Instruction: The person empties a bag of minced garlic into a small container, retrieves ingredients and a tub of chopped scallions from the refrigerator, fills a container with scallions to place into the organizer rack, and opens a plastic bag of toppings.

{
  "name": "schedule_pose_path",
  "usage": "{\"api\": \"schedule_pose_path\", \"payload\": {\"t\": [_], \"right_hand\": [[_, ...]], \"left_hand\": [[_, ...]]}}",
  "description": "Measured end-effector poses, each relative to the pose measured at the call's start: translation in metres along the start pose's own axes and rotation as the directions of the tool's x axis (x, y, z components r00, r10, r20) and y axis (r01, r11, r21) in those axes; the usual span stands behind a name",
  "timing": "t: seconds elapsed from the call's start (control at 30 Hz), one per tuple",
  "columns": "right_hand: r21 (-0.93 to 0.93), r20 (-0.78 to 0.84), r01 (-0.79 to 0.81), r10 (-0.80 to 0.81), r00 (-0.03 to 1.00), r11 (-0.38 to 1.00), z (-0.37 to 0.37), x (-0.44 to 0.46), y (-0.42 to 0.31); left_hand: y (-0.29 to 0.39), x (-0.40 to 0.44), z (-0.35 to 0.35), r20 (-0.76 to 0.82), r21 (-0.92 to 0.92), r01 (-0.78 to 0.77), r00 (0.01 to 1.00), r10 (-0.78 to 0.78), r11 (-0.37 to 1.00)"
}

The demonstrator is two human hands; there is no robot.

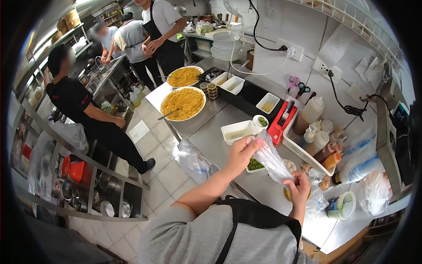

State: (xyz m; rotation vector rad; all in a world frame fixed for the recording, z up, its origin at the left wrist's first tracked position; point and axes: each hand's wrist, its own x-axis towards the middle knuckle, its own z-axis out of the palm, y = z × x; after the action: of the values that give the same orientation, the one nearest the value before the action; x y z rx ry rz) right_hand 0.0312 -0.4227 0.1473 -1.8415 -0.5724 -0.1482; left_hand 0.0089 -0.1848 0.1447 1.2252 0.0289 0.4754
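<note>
Between my two hands a clear plastic bag (271,157) is stretched out above the steel counter. My left hand (241,154) pinches its upper end, close to a white rectangular tub (238,132). Its lower end is gripped by the fingers of my right hand (299,186). Partly hidden under the bag is a container of chopped greens (255,165). Behind the bag stand a red tape dispenser (281,121) and a small white cup with green pieces (260,122).
Two large plates of noodles (183,104) (185,76) stand at the counter's far end. A white basket (303,154) holds several sauce bottles. Stacked plates (226,46) are at the back. Several people are beyond the counter, one in black (79,97) at the left near shelving.
</note>
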Motion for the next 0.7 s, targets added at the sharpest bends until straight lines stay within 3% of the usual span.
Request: {"api": "schedule_pose_path", "payload": {"t": [0.17, 0.23, 0.3, 0.37, 0.43, 0.53, 0.63, 0.7], "right_hand": [[-0.217, 0.109, 0.108, -0.086, 0.99, 0.97, -0.018, 0.016, 0.017], [-0.228, 0.018, 0.253, -0.256, 0.967, 0.94, -0.017, 0.024, -0.002], [-0.082, -0.027, 0.33, -0.333, 0.943, 0.941, -0.006, 0.027, -0.03], [0.228, -0.027, 0.319, -0.322, 0.946, 0.92, 0.004, 0.025, -0.044], [0.22, -0.004, 0.247, -0.253, 0.968, 0.944, 0.009, 0.023, -0.041], [0.276, -0.074, 0.144, -0.128, 0.989, 0.95, 0.004, 0.019, -0.019], [0.327, -0.258, 0.138, -0.052, 0.965, 0.935, -0.008, 0.019, -0.002], [0.422, -0.305, 0.072, 0.066, 0.95, 0.904, -0.014, 0.024, -0.009]], "left_hand": [[0.016, 0.0, 0.003, 0.153, -0.033, 0.065, 0.986, -0.06, 0.997], [0.022, -0.004, 0.015, 0.226, -0.063, 0.106, 0.97, -0.089, 0.992], [0.028, -0.011, 0.04, 0.28, -0.099, 0.14, 0.954, -0.107, 0.985], [0.02, -0.016, 0.057, 0.346, -0.062, 0.147, 0.931, -0.117, 0.987], [0.013, -0.021, 0.065, 0.379, -0.023, 0.158, 0.915, -0.137, 0.987], [0.026, -0.021, 0.059, 0.225, -0.036, 0.311, 0.929, -0.295, 0.95], [0.004, -0.011, 0.021, 0.368, -0.143, 0.246, 0.912, -0.179, 0.959], [0.022, -0.014, 0.016, 0.403, -0.15, 0.301, 0.889, -0.22, 0.942]]}}
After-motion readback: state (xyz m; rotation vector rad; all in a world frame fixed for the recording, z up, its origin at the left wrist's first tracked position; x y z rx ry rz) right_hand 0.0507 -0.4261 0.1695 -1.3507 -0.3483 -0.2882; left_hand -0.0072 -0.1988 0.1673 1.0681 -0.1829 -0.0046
